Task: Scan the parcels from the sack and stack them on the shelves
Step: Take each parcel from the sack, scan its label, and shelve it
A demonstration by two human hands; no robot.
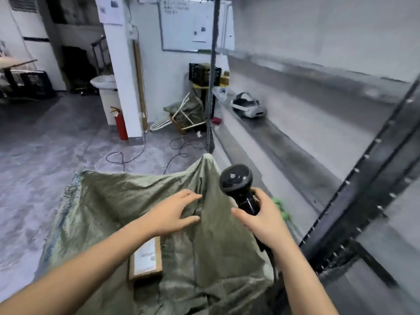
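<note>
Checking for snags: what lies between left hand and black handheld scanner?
Head view: only a raised fold of the olive-green woven sack separates left hand from black handheld scanner.

A red fire extinguisher (121, 126) stands against a white pillar (120, 64) near a washbasin (103, 82); cables (127, 155) trail across the grey floor (45, 144); a whiteboard (181, 23) hangs behind.

Bare left hand (172, 214), bare right hand (264, 220); forearms (91, 264) bare to frame edge
</note>
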